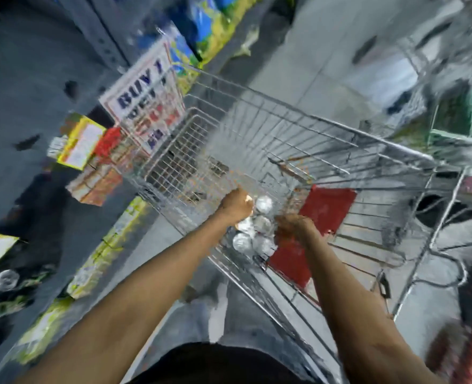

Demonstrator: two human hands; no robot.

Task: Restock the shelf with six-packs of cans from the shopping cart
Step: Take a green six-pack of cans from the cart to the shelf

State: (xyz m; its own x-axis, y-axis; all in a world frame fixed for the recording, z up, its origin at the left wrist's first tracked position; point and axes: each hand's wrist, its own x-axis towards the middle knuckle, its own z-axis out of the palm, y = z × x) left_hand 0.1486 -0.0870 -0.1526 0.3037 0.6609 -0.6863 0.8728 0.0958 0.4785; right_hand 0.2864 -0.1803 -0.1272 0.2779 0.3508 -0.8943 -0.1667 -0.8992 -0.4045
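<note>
A six-pack of silver-topped cans (257,228) sits in the near corner of the wire shopping cart (340,128). My left hand (236,205) is closed on the pack's left side. On the right side of the pack my right hand (294,227) grips it too. The shelf (35,189) runs along the left, with several dark cans (6,279) on a lower level. The frame is blurred by motion.
A red flap (326,212) lies in the cart beside the pack. A "BUY 1" sign (146,106) hangs off the shelf edge behind the cart. Yellow price strips (107,250) line the shelf fronts. A second cart (456,245) stands at right.
</note>
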